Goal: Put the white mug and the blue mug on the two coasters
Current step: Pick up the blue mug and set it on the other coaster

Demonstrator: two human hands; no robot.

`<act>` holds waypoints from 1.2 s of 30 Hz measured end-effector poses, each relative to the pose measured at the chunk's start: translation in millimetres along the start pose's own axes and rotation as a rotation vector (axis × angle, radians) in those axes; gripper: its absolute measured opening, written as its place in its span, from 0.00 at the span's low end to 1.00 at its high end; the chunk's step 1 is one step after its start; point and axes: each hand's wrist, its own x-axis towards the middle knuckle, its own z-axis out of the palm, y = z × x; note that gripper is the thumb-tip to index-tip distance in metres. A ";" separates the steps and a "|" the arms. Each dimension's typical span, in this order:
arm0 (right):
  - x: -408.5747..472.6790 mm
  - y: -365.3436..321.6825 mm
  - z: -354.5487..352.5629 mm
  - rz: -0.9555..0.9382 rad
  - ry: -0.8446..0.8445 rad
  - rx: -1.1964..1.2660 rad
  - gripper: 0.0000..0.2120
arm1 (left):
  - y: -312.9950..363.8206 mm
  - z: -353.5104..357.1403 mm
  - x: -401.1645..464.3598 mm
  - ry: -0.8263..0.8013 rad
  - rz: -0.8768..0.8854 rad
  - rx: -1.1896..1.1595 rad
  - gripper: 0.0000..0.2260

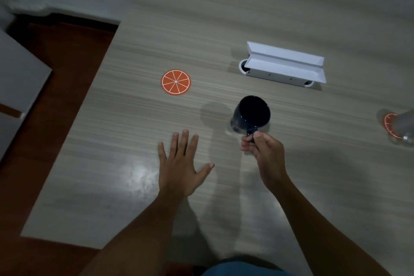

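Observation:
My right hand (263,149) grips the handle of the dark blue mug (251,114) and holds it tilted above the table, to the right of an orange-slice coaster (175,82) that has nothing on it. My left hand (181,164) lies flat on the table with its fingers spread, below that coaster. At the far right edge a white mug (403,124), blurred and partly cut off, stands on a second orange-slice coaster (389,121).
A white cable box with its lid flipped open (284,67) sits in the light wood table (134,152) behind the blue mug. The table's left edge drops to a dark wood floor (56,63). A grey cabinet (18,78) stands at the left.

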 end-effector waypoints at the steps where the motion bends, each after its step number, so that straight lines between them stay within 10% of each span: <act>1: 7.6 -4.1 9.2 0.002 -0.023 -0.006 0.16 | 0.1 0.4 0.2 -0.002 0.000 -0.002 0.42; 36: 104.6 -47.7 193.1 0.062 -0.314 0.032 0.13 | -5.0 6.7 2.6 0.072 -0.003 -0.071 0.40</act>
